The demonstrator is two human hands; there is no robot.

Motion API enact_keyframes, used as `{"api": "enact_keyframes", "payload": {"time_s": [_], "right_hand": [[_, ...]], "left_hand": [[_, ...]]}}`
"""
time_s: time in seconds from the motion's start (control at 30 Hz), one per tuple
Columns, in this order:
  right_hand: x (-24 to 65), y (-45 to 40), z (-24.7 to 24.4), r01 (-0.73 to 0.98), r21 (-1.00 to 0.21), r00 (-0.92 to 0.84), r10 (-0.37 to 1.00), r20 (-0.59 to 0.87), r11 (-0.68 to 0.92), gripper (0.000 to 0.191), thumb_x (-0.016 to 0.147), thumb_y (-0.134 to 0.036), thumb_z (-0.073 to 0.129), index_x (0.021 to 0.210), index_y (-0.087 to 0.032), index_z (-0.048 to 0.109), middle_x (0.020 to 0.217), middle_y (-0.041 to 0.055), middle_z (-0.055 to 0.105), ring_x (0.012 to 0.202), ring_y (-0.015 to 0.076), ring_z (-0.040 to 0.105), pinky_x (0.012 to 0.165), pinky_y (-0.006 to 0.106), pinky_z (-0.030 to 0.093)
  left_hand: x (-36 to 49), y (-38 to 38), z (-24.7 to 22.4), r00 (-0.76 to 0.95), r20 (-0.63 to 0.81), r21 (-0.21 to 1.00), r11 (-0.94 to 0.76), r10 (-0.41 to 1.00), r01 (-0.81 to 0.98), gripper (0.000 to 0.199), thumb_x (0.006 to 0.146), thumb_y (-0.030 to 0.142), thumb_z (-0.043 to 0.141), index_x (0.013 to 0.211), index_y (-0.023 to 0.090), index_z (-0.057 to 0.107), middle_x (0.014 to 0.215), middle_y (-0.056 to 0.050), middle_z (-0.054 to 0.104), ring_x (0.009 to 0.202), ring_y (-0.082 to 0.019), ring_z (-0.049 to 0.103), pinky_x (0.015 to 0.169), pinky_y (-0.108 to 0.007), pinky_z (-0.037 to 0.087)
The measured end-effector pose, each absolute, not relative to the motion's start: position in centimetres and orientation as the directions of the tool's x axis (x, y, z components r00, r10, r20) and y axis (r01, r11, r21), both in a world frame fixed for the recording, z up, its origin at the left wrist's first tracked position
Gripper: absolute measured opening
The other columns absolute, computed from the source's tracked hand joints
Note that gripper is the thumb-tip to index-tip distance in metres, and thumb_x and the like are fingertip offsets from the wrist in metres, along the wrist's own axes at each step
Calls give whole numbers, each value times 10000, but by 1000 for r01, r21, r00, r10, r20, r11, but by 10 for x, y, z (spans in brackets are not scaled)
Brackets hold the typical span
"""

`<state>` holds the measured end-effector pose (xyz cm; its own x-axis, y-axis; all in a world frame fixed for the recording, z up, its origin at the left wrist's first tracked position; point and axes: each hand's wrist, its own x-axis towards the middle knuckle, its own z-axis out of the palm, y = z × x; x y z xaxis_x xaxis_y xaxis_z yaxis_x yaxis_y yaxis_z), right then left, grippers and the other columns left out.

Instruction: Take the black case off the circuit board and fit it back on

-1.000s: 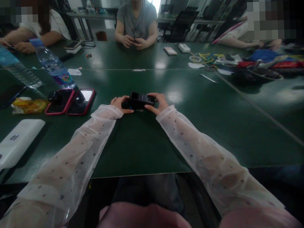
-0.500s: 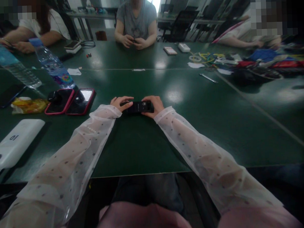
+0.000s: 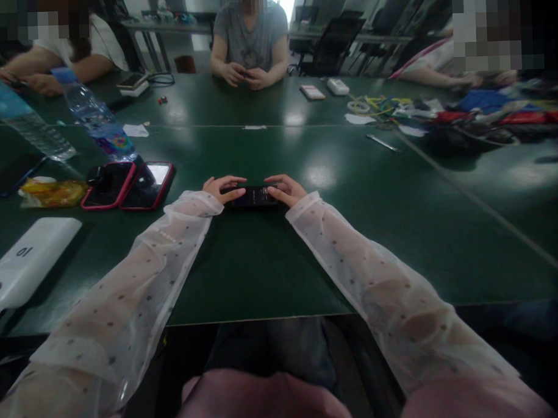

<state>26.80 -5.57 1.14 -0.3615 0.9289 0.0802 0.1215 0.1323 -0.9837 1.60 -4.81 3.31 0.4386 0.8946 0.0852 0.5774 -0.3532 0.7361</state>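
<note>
A dark smartphone [image 3: 253,196] is held sideways just above or on the green table [image 3: 253,265]; I cannot tell whether it touches the surface. Its screen faces me, with small light marks toward the right end. My left hand [image 3: 224,189] grips the left end, thumb on the front and fingers along the far edge. At the right end, my right hand [image 3: 286,190] holds it the same way, its thumb lying over the screen. Sheer white dotted sleeves cover both forearms.
Two red-cased phones [image 3: 147,185], a yellow wrapper [image 3: 54,192], water bottles [image 3: 97,121] and a white power bank [image 3: 31,260] lie to the left. A pen [image 3: 383,143] and piled cables [image 3: 371,105] are at right. Co-workers sit around the table, one person [image 3: 250,45] opposite.
My right thumb has moved from the phone's near edge up onto its screen, and the right fingers have shifted at its end. My left hand stays about where it was.
</note>
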Motion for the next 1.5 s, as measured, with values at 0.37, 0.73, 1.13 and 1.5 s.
{"api": "enact_keyframes", "payload": {"time_s": [0.37, 0.73, 1.13, 1.5], "right_hand": [[274, -51, 16, 159, -976, -342, 936, 84, 146, 528, 688, -587, 730, 1065, -247, 583, 993, 47, 686, 1040, 225, 644, 973, 446, 483], [278, -52, 20, 133, -981, -350, 933, 86, 140, 531, 672, -626, 734, 1020, -249, 596, 863, 22, 668, 869, 201, 659, 849, 385, 524], [274, -53, 19, 129, -988, -347, 937, 36, 86, 486, 712, -614, 704, 1022, -254, 600, 946, 36, 698, 943, 214, 659, 932, 436, 503], [269, -41, 3, 203, -968, -297, 952, 80, 145, 426, 717, -588, 637, 951, -244, 548, 871, 24, 647, 897, 226, 637, 864, 431, 501]], "left_hand": [[15, -49, 35, 459, 86, 766, -353, 884, 537, 643, 768, 684, 589, 1268, 281, 607, 1332, -78, 626, 1253, -335, 558, 1137, -597, 255], [17, -51, 37, 501, 88, 793, -365, 861, 487, 673, 754, 678, 608, 1277, 255, 606, 1281, -103, 655, 1251, -340, 560, 1097, -565, 339], [16, -38, 19, 487, 137, 825, -372, 863, 427, 701, 794, 712, 537, 1271, 202, 607, 1309, -129, 629, 1227, -317, 580, 1060, -474, 421], [12, -29, 4, 467, 223, 810, -430, 855, 399, 767, 812, 724, 506, 1343, 171, 532, 1282, -164, 627, 1225, -294, 580, 1063, -456, 426]]}}
